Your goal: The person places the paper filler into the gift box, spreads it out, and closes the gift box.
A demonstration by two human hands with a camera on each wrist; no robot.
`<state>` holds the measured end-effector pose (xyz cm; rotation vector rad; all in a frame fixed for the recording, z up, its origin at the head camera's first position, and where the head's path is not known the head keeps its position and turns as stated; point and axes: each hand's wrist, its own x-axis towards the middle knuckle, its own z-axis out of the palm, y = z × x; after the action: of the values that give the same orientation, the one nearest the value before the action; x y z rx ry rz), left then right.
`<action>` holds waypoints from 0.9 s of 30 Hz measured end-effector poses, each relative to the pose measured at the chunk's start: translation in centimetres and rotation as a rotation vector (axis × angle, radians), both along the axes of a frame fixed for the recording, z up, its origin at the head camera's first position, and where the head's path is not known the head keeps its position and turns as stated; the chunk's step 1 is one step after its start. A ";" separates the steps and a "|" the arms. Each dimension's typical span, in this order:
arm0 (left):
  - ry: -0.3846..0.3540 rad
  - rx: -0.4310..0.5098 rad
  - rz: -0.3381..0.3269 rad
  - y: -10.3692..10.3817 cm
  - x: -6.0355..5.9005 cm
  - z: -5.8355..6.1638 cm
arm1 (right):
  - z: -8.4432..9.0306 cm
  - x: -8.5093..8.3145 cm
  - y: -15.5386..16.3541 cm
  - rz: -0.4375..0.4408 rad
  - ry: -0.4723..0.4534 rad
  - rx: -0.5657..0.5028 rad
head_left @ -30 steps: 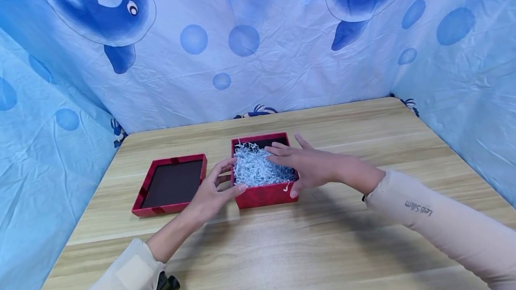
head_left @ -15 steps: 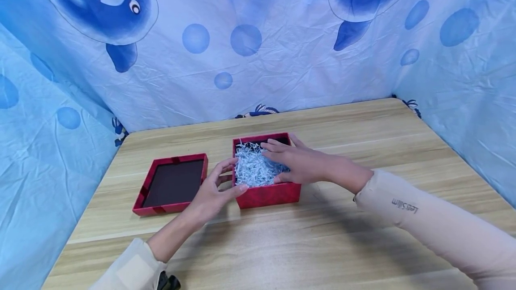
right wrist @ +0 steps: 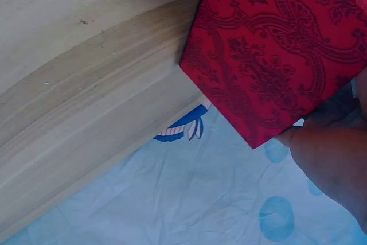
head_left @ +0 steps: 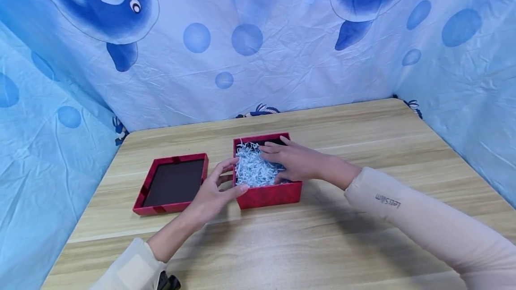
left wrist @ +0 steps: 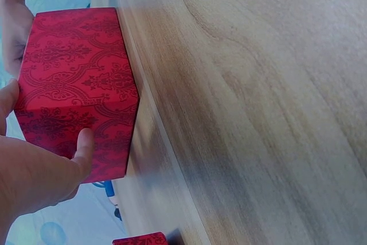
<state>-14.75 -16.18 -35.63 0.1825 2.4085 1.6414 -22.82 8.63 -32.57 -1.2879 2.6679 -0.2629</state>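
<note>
A red box (head_left: 269, 196) with a dark damask pattern stands lidless on the table, filled with pale blue shredded paper (head_left: 255, 167). My left hand (head_left: 211, 196) rests against its left wall, thumb by the front left corner and fingers spread. The left wrist view shows a fingertip touching the patterned side of the box. From the right, my right hand (head_left: 300, 162) reaches over the rim, its spread fingers on the shredded paper and its thumb inside the box. Part of the thumb is hidden in the paper. No separate object shows in either hand.
To the left lies the red lid (head_left: 138, 209), inside up with a dark lining (head_left: 174, 182). The wooden table (head_left: 282, 249) runs back to a blue curtain (head_left: 278, 75) printed with dolphins, which also hangs at both sides.
My right hand has moved left and further over the box, and its thumb has gone from outside the front right corner to inside. The left hand holds its place.
</note>
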 end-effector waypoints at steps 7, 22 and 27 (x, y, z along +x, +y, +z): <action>-0.003 0.001 -0.006 0.1 0.0 0.0 | 1.2 0.1 -0.2 0.008 0.013 -0.026; 0.003 -0.006 -0.006 0.0 -0.1 0.0 | 3.5 0.5 0.4 -0.053 -0.004 -0.076; 0.008 -0.011 -0.016 0.0 -0.1 0.0 | 3.3 0.6 0.3 -0.061 -0.003 -0.080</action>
<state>-14.83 -16.18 -35.65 0.2066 2.4155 1.6230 -22.18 8.91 -29.31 -1.2288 2.7229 -0.3823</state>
